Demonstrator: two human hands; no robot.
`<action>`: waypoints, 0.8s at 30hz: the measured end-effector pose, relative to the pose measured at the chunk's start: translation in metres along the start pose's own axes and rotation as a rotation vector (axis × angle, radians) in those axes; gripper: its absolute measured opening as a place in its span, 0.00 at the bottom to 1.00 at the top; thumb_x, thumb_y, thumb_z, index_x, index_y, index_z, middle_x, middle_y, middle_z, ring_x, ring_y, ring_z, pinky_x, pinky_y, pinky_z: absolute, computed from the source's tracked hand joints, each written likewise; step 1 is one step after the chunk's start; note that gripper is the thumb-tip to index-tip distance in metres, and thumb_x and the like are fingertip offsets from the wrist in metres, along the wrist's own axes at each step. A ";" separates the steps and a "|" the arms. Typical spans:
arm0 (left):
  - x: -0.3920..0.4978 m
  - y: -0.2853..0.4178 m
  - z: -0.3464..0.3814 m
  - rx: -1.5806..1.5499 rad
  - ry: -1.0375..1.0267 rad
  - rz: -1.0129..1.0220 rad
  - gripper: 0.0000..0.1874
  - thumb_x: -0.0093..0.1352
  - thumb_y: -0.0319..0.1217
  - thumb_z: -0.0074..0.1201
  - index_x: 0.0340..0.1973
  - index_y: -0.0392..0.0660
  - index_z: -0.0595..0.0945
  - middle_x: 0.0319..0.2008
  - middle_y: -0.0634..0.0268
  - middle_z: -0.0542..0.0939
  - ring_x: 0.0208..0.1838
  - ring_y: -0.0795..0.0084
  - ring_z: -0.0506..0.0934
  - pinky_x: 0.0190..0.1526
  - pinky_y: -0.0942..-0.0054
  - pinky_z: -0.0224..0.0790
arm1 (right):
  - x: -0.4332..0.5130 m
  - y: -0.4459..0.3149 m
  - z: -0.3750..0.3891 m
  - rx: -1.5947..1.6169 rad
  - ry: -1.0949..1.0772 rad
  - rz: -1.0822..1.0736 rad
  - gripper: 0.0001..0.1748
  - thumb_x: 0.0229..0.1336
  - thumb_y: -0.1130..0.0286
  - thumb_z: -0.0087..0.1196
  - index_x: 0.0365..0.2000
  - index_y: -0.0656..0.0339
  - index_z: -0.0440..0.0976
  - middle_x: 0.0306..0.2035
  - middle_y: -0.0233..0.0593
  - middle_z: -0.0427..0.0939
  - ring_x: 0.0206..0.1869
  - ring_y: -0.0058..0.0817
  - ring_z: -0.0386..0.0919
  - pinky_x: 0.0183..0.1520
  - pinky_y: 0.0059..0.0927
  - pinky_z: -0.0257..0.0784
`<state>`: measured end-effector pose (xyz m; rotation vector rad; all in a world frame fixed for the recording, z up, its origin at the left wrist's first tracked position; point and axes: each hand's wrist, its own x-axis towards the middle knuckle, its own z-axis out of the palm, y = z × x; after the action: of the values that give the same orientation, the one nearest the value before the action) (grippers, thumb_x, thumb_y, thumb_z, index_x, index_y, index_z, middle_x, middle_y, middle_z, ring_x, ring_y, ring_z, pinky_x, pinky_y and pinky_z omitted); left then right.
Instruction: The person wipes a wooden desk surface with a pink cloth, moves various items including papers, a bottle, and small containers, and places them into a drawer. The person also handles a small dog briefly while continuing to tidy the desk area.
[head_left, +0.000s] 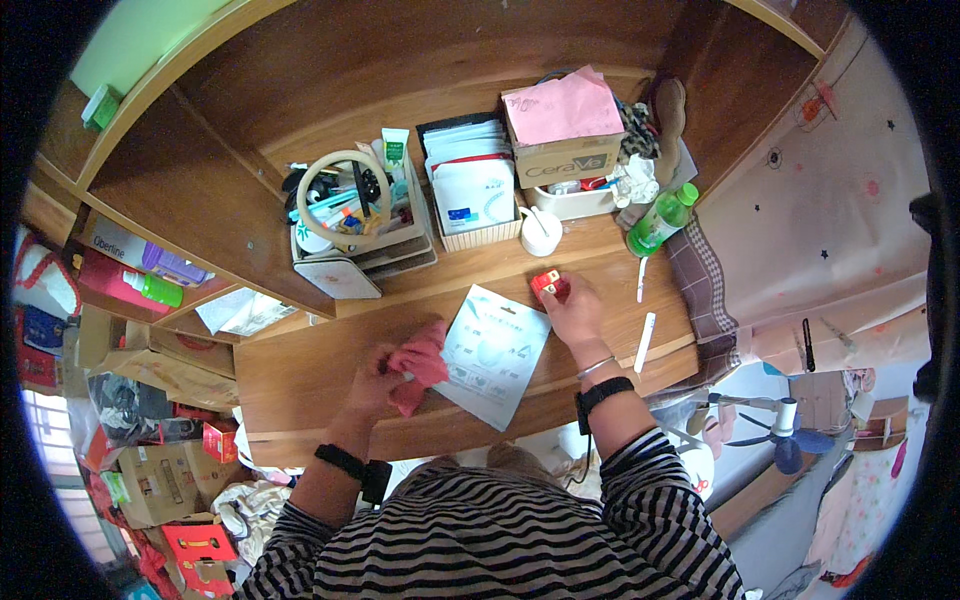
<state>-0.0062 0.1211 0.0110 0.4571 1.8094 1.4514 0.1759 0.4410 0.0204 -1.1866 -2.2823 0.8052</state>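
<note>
My left hand (373, 384) grips a crumpled pinkish-red cloth (417, 367) over the left part of the wooden desk (292, 375). In my right hand (576, 309) is a small red box (546, 283) with pale markings, held between thumb and fingers near the middle of the desk. A flat, pale silvery-blue packet (495, 356) with printing lies at a slant between the two hands. The cloth partly covers or overhangs its left edge; whether they touch I cannot tell.
Behind my hands stand a basket (417, 238) of small items, a bin of packets (480, 238), a white round pot (541, 232) and a cardboard box (564, 161). At right are a green-capped bottle (660, 221), two white strips (643, 341) and a curtain (817, 225).
</note>
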 end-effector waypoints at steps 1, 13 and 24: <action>-0.010 0.005 -0.008 -0.125 0.030 -0.055 0.15 0.59 0.19 0.60 0.40 0.45 0.77 0.38 0.68 0.79 0.42 0.72 0.77 0.46 0.73 0.71 | -0.001 -0.006 0.004 0.004 -0.030 0.021 0.23 0.48 0.59 0.69 0.41 0.62 0.77 0.40 0.51 0.80 0.43 0.48 0.79 0.48 0.43 0.75; -0.045 0.028 -0.046 -0.370 0.063 0.018 0.14 0.61 0.16 0.56 0.40 0.46 0.77 0.40 0.70 0.78 0.45 0.74 0.76 0.50 0.74 0.69 | -0.058 -0.058 0.029 0.053 -0.395 -0.228 0.42 0.51 0.59 0.68 0.63 0.60 0.63 0.63 0.59 0.66 0.66 0.52 0.64 0.65 0.48 0.64; -0.056 0.025 -0.052 -0.275 0.058 -0.092 0.14 0.61 0.19 0.57 0.40 0.46 0.76 0.37 0.70 0.77 0.40 0.75 0.76 0.42 0.75 0.71 | -0.149 -0.063 0.025 -0.431 -0.501 -0.522 0.33 0.62 0.55 0.54 0.64 0.59 0.65 0.69 0.56 0.58 0.73 0.51 0.53 0.69 0.57 0.56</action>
<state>-0.0122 0.0554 0.0571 0.1930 1.6199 1.6324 0.2031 0.2797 0.0275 -0.5009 -3.0994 0.4479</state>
